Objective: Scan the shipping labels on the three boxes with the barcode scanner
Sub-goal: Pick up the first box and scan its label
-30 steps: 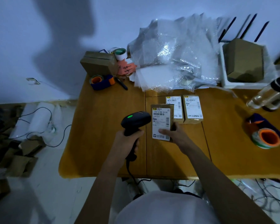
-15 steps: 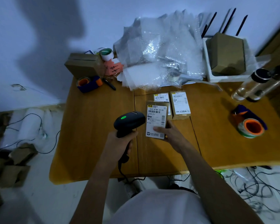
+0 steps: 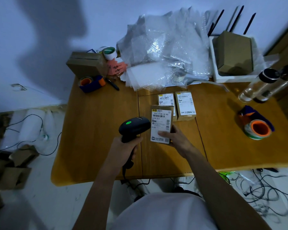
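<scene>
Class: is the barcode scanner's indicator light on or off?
On. A green light glows on top of the barcode scanner, held in the left hand.

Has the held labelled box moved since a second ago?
Yes, slightly right: the labelled cardboard box in the right hand now covers more of the middle labelled box lying on the wooden table.

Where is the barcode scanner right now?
In the head view, the barcode scanner is gripped in the left hand above the wooden table, immediately left of the labelled box that the right hand holds.
</scene>
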Tool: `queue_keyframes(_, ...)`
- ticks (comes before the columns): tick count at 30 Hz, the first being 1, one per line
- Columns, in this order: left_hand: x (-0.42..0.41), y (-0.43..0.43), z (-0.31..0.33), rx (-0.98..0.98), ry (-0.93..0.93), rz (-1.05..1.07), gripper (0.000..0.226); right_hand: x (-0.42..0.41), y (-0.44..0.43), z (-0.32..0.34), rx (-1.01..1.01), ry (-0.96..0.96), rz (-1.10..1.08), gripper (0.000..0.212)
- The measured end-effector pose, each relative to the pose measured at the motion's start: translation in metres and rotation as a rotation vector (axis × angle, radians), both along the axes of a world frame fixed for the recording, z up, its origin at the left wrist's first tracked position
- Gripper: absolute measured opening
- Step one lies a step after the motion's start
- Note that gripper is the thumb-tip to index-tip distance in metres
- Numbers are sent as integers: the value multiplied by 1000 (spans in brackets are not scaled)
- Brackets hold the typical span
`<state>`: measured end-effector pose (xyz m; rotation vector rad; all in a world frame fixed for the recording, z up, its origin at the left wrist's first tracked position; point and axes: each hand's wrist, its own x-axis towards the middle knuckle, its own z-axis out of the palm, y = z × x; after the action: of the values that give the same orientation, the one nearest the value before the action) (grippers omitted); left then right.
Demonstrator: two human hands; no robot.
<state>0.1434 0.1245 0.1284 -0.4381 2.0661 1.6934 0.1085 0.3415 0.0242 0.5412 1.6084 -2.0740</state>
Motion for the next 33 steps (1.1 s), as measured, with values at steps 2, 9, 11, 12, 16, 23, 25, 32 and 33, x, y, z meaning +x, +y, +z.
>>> queue_keyframes(2, 1, 0, 0, 6, -6, 4, 24, 1, 1, 0, 1, 3, 3, 60)
queue_keyframes(9, 3, 0, -2, 15, -23, 8, 23, 3, 1, 1, 18, -3, 1, 51)
queue_keyframes(11, 3, 0, -2, 13, -12, 4, 23, 3, 1, 2, 21, 2, 5, 46)
queue_keyframes(12, 3, 0, -2, 12, -9, 2, 23, 3, 1, 2, 23, 5, 6, 44)
queue_keyframes(16, 3, 0, -3, 23, -1, 3, 22, 4, 1, 1, 25, -5, 4, 44)
queue_keyframes(23, 6, -5, -8, 44, 4, 53, 20, 3, -3, -5, 54, -41, 22, 27)
queue_keyframes(25, 6, -8, -11, 61, -5, 84, 17, 1, -5, -9, 61, -60, 37, 37)
queue_keyframes(32, 5, -20, -15, 90, -20, 140, 15, -9, -15, -17, -22, -112, 10, 62)
queue_keyframes(33, 5, -22, -16, 92, -21, 143, 15, -11, -17, -18, -44, -111, 12, 62)
